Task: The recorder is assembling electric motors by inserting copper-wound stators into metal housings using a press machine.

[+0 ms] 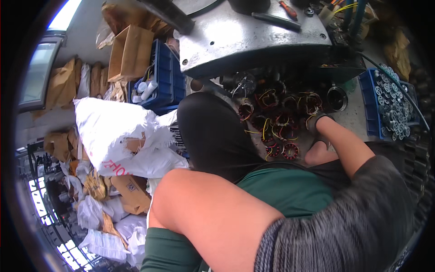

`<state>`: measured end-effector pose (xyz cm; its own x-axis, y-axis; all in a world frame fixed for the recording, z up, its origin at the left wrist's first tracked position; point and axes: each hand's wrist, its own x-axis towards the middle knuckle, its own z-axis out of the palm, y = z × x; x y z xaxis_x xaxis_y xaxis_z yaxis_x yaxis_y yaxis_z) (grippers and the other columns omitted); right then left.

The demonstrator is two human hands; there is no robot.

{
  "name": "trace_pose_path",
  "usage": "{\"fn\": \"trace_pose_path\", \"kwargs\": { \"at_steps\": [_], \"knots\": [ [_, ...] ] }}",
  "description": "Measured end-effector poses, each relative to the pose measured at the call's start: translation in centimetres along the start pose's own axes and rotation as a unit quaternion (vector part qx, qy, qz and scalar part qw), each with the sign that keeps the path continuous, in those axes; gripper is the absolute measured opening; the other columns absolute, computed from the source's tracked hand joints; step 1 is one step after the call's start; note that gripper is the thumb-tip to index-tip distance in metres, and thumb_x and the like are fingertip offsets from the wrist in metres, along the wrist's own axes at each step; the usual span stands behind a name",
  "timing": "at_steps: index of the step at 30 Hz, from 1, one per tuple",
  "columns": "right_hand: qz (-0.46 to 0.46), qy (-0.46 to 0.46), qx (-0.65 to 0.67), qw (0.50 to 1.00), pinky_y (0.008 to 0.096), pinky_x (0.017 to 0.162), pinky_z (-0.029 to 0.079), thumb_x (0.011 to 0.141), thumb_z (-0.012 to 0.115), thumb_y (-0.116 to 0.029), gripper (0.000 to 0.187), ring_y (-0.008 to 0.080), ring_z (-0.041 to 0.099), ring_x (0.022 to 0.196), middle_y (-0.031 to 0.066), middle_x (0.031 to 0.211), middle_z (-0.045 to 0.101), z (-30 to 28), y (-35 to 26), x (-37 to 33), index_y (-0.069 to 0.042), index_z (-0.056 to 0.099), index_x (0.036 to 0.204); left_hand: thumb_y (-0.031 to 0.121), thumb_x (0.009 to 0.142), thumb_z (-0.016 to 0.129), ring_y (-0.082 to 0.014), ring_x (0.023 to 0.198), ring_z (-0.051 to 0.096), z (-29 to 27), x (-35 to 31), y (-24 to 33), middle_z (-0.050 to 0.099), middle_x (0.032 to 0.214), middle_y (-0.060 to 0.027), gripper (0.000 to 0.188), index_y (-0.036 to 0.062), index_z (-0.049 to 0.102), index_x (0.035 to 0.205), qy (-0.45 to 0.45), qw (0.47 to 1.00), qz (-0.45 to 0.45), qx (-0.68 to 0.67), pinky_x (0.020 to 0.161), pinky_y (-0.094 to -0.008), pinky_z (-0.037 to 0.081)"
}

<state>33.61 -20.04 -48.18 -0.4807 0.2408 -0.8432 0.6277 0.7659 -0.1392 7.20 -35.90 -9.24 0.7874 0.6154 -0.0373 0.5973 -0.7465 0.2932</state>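
My right forearm reaches forward to a heap of wound motor stators (284, 119) with red-brown windings and yellow leads, lying on the floor under a metal machine table. My right hand (319, 121), in a dark glove, is at the heap's right side, beside a stator (313, 103). Its fingers are mostly hidden, so I cannot tell whether it grips anything. A smaller stator ring (290, 151) lies at the near edge of the heap. My left arm is bent across my lap at the bottom; its hand does not show.
The machine table (253, 34) overhangs the heap, with a screwdriver (288, 10) on top. At right, a blue crate (370, 102) holds silver wheel-shaped parts. A white sack (113, 136), a blue bin (168, 72) and a cardboard box (130, 52) are at left. My black-clad knee (208, 127) rises in the middle.
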Motion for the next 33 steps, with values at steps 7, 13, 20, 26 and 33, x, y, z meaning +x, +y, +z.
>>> {"fn": "trace_pose_path", "kwargs": {
  "at_steps": [7,13,20,26,33],
  "knots": [
    [-0.038,0.001,-0.031,0.999,0.0519,0.093,0.054,0.094,0.061,-0.026,0.032,0.0340,0.072,0.105,0.0182,0.114,0.076,-0.7,-3.4,4.3,-0.007,0.079,0.113,0.030,0.094,0.070,-0.0291,0.099,0.072,-0.2,-2.7,-0.1,0.075,0.104,-0.0122,0.031,0.0022,0.074,0.108,0.013,0.999,-0.038,0.005,0.085,-0.0410,0.056],
    [-0.023,-0.004,-0.049,0.999,0.0538,0.094,0.053,0.094,0.060,-0.026,0.033,0.0342,0.071,0.106,0.0179,0.115,0.076,0.0,-0.7,3.8,-0.007,0.079,0.113,0.030,0.094,0.070,-0.0293,0.099,0.072,-0.3,-1.5,-0.3,0.075,0.104,-0.0125,0.031,0.0023,0.074,0.109,0.052,0.998,-0.030,0.009,0.086,-0.0412,0.056],
    [-0.036,-0.007,-0.070,0.997,0.0561,0.095,0.052,0.094,0.060,-0.026,0.033,0.0345,0.071,0.108,0.0177,0.117,0.075,0.0,-2.1,5.7,-0.007,0.079,0.113,0.030,0.095,0.070,-0.0296,0.098,0.072,-0.4,-2.6,-0.6,0.075,0.104,-0.0128,0.031,0.0024,0.074,0.109,0.076,0.996,-0.043,0.012,0.086,-0.0414,0.057],
    [-0.028,-0.010,-0.083,0.996,0.0580,0.095,0.052,0.094,0.060,-0.026,0.033,0.0347,0.071,0.110,0.0174,0.118,0.075,0.5,-0.9,5.7,-0.007,0.079,0.114,0.029,0.095,0.069,-0.0298,0.098,0.073,-0.5,-2.0,-0.8,0.075,0.104,-0.0130,0.031,0.0025,0.075,0.109,0.105,0.994,-0.036,0.015,0.086,-0.0415,0.057],
    [-0.039,-0.023,-0.100,0.994,0.0603,0.096,0.051,0.095,0.059,-0.026,0.034,0.0349,0.070,0.112,0.0171,0.120,0.075,1.8,-1.8,5.9,-0.007,0.079,0.114,0.029,0.096,0.069,-0.0300,0.098,0.073,-0.4,-2.2,-0.6,0.076,0.104,-0.0133,0.031,0.0026,0.075,0.110,0.130,0.990,-0.046,0.008,0.086,-0.0417,0.057]
  ]
}}
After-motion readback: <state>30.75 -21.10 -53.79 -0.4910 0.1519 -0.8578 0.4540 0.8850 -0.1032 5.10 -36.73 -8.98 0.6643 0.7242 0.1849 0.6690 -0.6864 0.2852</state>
